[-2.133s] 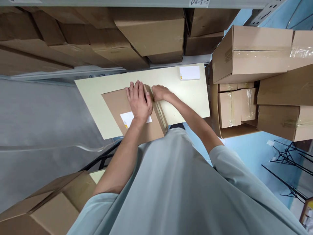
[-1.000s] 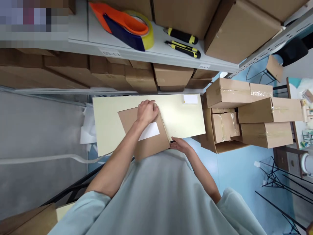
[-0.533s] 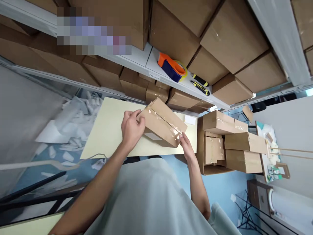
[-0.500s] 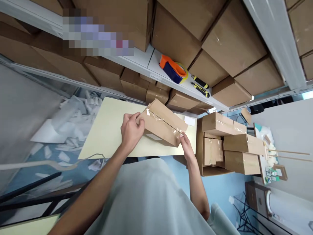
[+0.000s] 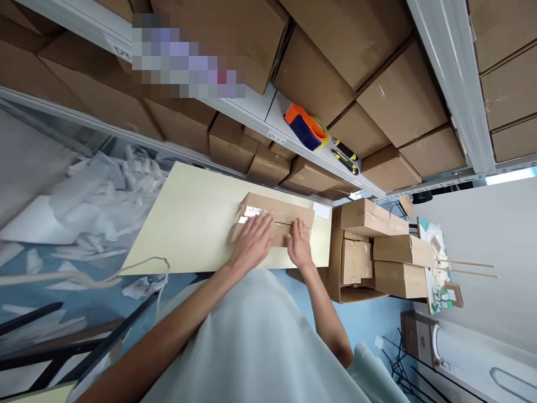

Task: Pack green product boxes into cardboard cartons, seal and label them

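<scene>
A closed cardboard box [image 5: 285, 210] rests on the pale yellow table [image 5: 188, 212], with shiny clear tape at both ends of its top seam. My left hand [image 5: 255, 238] lies on the left part of the box top, fingers stretched out. On the right part, my right hand [image 5: 299, 242] also lies with fingers extended, its tips near the seam. Neither hand grips anything. A small white paper [image 5: 321, 210] sits on the table just beyond the box's right end.
A shelf holds many cartons, an orange and blue tape dispenser [image 5: 305, 127] and two utility knives [image 5: 345, 157]. To the right stands a large open carton [image 5: 335, 257] with smaller boxes in and on it. Crumpled white packing paper [image 5: 104, 196] lies at left.
The box has come down from a tilted hold to lie flat on the table. Both hands have let go of its ends and moved onto its top.
</scene>
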`<state>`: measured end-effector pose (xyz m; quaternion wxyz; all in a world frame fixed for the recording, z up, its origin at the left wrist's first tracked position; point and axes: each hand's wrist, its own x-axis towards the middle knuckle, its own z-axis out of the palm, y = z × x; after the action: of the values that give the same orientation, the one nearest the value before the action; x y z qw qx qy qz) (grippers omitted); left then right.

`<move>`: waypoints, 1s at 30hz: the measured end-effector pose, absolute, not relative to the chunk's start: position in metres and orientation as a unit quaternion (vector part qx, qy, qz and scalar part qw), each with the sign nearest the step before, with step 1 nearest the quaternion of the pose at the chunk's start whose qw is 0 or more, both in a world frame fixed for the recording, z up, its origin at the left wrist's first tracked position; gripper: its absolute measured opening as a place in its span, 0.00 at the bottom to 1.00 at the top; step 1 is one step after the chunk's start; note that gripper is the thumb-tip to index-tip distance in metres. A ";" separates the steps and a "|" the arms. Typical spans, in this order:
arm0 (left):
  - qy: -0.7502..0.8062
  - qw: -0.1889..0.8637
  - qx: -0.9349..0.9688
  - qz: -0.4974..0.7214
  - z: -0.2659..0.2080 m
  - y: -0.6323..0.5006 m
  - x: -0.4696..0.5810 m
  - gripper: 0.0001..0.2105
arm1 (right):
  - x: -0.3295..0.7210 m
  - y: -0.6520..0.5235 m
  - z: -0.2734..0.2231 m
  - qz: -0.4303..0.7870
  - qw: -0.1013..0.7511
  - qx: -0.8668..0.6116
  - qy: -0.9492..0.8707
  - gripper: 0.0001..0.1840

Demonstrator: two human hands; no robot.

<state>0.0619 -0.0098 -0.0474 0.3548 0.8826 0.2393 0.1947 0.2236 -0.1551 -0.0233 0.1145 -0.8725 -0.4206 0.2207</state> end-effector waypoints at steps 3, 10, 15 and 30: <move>0.149 0.346 0.914 0.152 -0.058 -0.012 0.088 0.33 | 0.212 -0.140 -0.033 0.201 0.050 -0.849 -0.485 0.37; 0.123 0.319 0.932 0.123 -0.090 -0.004 0.089 0.37 | 0.208 -0.138 -0.040 0.181 0.024 -0.845 -0.503 0.38; 0.119 0.290 0.941 0.130 -0.099 0.005 0.069 0.40 | 0.198 -0.140 -0.037 0.176 0.041 -0.849 -0.496 0.37; 0.139 0.301 0.937 0.111 -0.082 0.014 0.050 0.35 | 0.188 -0.135 -0.026 0.212 0.087 -0.850 -0.474 0.37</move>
<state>0.0496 0.0137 -0.0817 0.3014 0.9368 0.1390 0.1108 0.1876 -0.1355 -0.0256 0.0869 -0.8503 -0.4740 0.2116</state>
